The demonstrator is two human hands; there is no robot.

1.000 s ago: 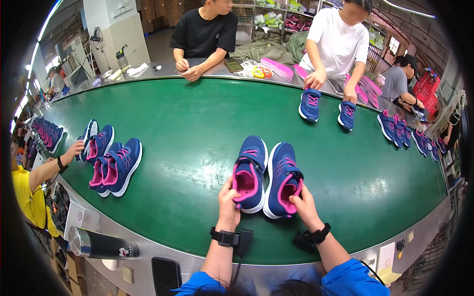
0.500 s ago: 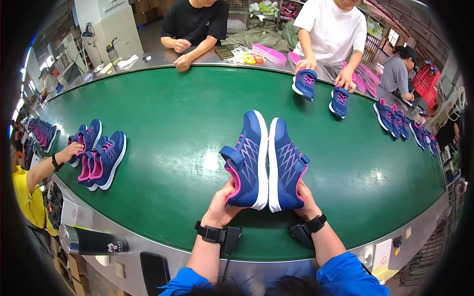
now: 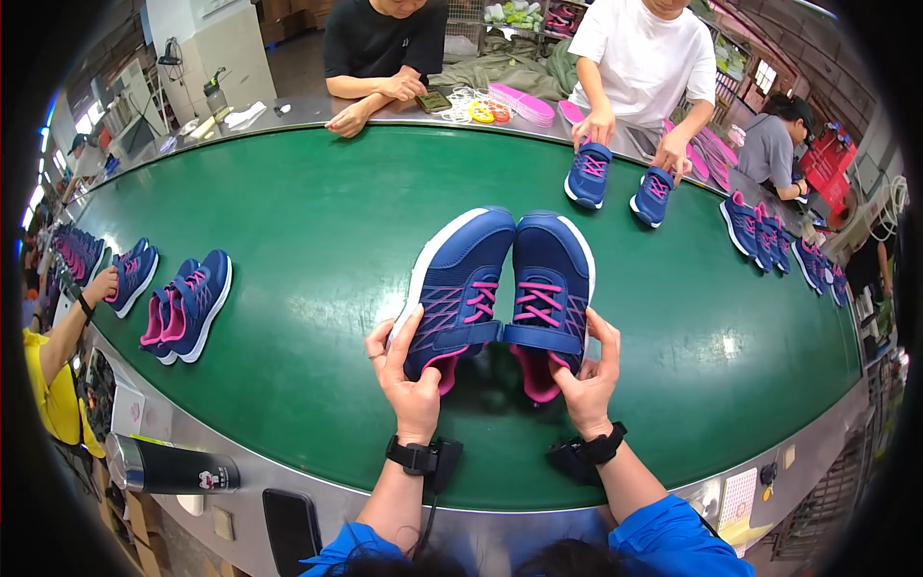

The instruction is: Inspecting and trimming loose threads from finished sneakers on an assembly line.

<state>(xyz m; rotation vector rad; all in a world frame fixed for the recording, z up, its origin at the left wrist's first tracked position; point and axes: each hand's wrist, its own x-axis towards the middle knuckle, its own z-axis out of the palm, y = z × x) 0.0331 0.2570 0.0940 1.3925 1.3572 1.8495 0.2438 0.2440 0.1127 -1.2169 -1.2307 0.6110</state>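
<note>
A navy sneaker (image 3: pixel 452 298) with pink laces and a white sole is gripped at its heel and outer side by my left hand (image 3: pixel 406 377). Its mate, a second navy sneaker (image 3: pixel 555 279), is held the same way in my right hand (image 3: pixel 588 377). The pair is side by side with toes pointing away from me, uppers facing up and pink linings showing. Their closure straps meet in the middle. My thumbs press in at the heel openings while my fingers wrap the outer sides. Beneath them lies the green belt (image 3: pixel 317 413).
Across the belt, a person in white holds two sneakers (image 3: pixel 588 176); a person in black rests arms on the edge. More sneakers (image 3: pixel 195 303) stand at left and others (image 3: pixel 755 229) at right. A dark bottle (image 3: pixel 173 465) and a phone (image 3: pixel 291 532) lie on the near metal ledge.
My hands have turned the two sneakers from sole-to-sole to uppers up, with fingers now on the outer sides. The yellow-sleeved person's hand has shifted left with a pair of sneakers.
</note>
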